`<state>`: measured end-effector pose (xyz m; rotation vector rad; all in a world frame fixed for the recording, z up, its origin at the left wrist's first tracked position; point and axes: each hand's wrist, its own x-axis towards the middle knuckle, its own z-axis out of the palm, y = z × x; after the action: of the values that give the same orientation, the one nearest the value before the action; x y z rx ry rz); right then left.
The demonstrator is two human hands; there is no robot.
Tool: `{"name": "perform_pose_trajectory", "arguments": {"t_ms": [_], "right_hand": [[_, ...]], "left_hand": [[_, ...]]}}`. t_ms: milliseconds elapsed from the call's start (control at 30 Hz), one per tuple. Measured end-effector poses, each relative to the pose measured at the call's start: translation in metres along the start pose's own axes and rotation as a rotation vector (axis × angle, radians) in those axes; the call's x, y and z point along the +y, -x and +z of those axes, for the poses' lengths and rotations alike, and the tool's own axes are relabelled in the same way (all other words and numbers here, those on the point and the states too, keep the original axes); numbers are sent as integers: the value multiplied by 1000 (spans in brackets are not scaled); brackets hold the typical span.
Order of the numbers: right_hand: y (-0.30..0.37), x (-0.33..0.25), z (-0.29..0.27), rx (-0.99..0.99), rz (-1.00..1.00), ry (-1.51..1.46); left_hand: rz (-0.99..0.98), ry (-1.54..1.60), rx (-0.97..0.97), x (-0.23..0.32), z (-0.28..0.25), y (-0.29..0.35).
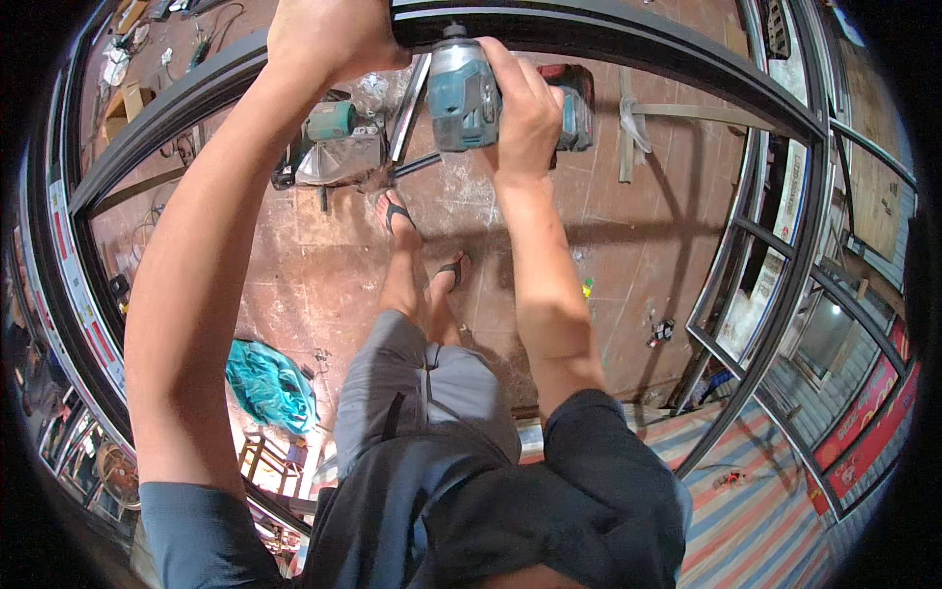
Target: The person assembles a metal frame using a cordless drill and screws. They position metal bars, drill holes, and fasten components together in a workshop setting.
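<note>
A teal and grey cordless impact driver (pixel 463 106) is in my right hand (pixel 528 118), whose fingers wrap round its grip. Its black nose points up at the dark metal frame (pixel 628 41), close to the bar's lower edge. The red and black battery (pixel 577 103) shows to the right of that hand. At the top edge, my left hand (pixel 332 34) is closed over the same bar, left of the driver. Its thumb shows below the bar, while the fingertips are out of sight.
On the brown floor beyond my feet sits a power tool with a green motor (pixel 332 120), beside metal strips (pixel 412 108). A teal cloth bundle (pixel 270 386) lies at left. More dark frames (pixel 775 324) stand at right, near a striped sheet (pixel 756 491).
</note>
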<state>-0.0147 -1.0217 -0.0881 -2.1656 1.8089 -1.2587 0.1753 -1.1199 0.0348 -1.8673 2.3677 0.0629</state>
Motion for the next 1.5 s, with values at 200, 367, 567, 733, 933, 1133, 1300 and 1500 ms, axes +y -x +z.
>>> {"name": "perform_pose_trajectory", "arguments": {"t_ms": [200,367,567,733,933,1133,1300,1500], "right_hand": [[10,3,-4,-74,23,-82],[43,-9,-17,-87,72,-175],[146,-42,-85,-297,292,-378],[259,-75,-193,-388,775,-608],[324,-113,-346,-349,1107,-265],[409,-146,-390,-228,1413,93],[472,-212,-360,135,1949,26],[551,-338,-237,762,2177,143]], "left_hand": [[79,15,65,-7,8,-3],[78,22,38,-12,10,-6],[67,35,14,-16,-5,-3],[81,44,-37,-1,-15,-13],[84,57,78,15,-28,0],[266,83,284,-15,6,5],[598,-109,807,56,-9,57],[1314,485,300,251,38,97]]}}
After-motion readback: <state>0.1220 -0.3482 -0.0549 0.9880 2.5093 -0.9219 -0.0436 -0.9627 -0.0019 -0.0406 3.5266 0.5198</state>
